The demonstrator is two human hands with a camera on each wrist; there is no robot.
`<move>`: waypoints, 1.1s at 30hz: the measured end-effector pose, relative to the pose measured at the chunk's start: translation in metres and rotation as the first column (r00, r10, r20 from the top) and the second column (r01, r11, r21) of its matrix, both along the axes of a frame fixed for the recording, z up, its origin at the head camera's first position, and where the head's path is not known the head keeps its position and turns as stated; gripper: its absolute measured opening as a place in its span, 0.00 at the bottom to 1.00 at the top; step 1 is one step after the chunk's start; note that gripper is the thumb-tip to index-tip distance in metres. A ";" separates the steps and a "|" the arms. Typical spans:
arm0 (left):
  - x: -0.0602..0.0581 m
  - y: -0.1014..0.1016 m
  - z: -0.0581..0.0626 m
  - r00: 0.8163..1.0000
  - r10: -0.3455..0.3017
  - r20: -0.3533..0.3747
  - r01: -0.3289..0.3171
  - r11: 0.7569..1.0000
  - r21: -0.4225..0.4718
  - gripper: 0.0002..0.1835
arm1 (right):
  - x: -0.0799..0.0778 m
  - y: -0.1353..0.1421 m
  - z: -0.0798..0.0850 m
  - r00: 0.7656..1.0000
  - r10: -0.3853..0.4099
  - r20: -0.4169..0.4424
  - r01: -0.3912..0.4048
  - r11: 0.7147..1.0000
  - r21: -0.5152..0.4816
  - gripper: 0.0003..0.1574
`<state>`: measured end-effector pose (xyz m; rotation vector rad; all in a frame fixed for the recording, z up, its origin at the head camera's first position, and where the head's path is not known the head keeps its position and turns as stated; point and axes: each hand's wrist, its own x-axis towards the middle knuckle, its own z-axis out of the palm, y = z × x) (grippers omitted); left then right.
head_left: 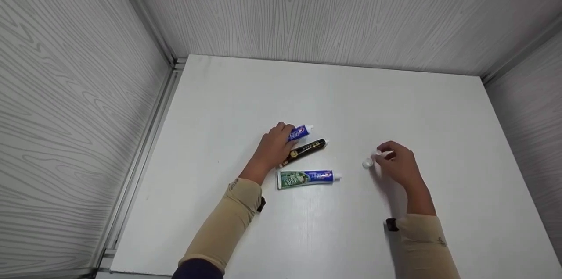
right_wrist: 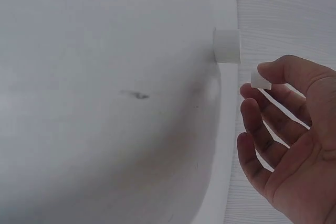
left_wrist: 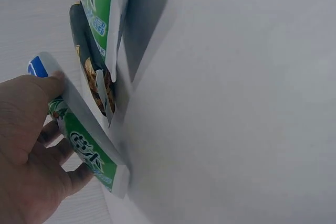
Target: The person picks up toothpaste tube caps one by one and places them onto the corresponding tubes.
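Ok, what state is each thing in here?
Far blue-and-green toothpaste tube: gripped by the left hand.
Slim black toothpaste tube: lying on the white table, not gripped.
Near green-and-blue toothpaste tube: lying on the table, not gripped.
White cylindrical cap: loose, standing on the table.
Small white cap: pinched by the right hand.

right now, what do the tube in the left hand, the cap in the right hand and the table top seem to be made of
Tube: probably soft plastic or laminate, smooth; its printed wall runs into a flattened white end.
Cap: likely hard plastic, matte; straight, crisp edges.
Table top: perhaps coated board, smooth, faintly satin; soft reflections show.
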<state>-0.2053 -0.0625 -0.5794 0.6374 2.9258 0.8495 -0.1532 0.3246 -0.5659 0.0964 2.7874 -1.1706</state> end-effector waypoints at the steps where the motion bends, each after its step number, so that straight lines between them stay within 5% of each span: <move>1: 0.002 0.000 0.001 1.000 -0.001 -0.004 0.001 1.000 0.006 0.22 | 0.002 -0.001 0.001 1.000 -0.002 -0.008 0.002 1.000 0.001 0.17; 19: 0.042 0.004 0.011 0.995 -0.081 -0.054 0.085 0.993 0.084 0.24 | 0.030 -0.029 0.010 0.962 0.100 -0.255 -0.119 0.991 -0.057 0.18; 33: 0.068 0.012 0.022 0.985 -0.163 -0.065 0.167 0.983 0.073 0.25 | 0.038 -0.061 0.019 0.957 0.139 -0.256 -0.169 0.981 -0.097 0.15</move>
